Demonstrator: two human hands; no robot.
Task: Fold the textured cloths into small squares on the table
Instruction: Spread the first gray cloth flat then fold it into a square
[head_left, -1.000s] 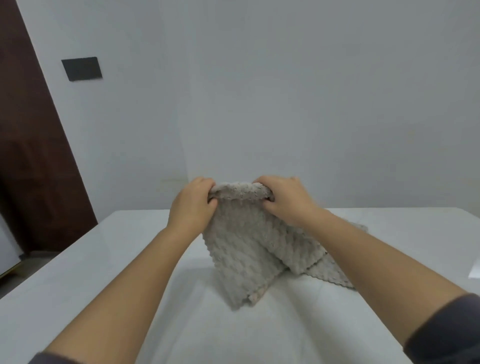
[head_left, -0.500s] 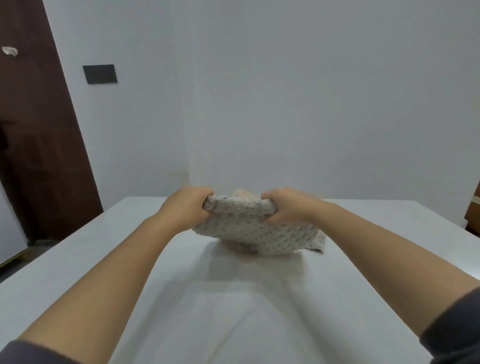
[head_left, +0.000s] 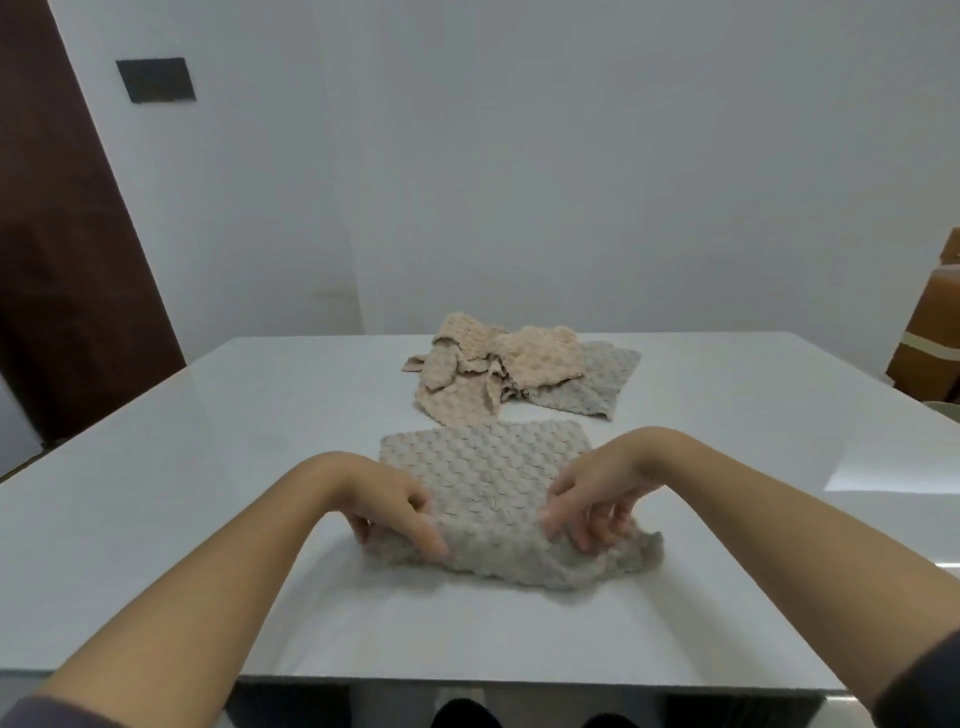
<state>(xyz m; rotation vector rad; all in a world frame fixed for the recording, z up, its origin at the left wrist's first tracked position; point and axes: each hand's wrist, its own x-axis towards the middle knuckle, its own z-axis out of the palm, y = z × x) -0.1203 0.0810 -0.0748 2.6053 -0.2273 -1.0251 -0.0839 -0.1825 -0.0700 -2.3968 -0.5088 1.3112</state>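
Grip: left hand (head_left: 392, 501) and right hand (head_left: 592, 496) pinch grey cloth (head_left: 488, 467) at near edge, fingertips (head_left: 430, 540) partly hidden.

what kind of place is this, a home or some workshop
Likely a plain room in a home or office; which is unclear. A glossy white table, bare white walls and a dark brown door at the left suggest it.

Beige heap (head_left: 488, 364) covered part of far grey cloth (head_left: 597, 384). Brown object (head_left: 930, 332) was cut by right edge. Fingertips of left hand (head_left: 387, 506) were hidden under near grey cloth (head_left: 493, 478).
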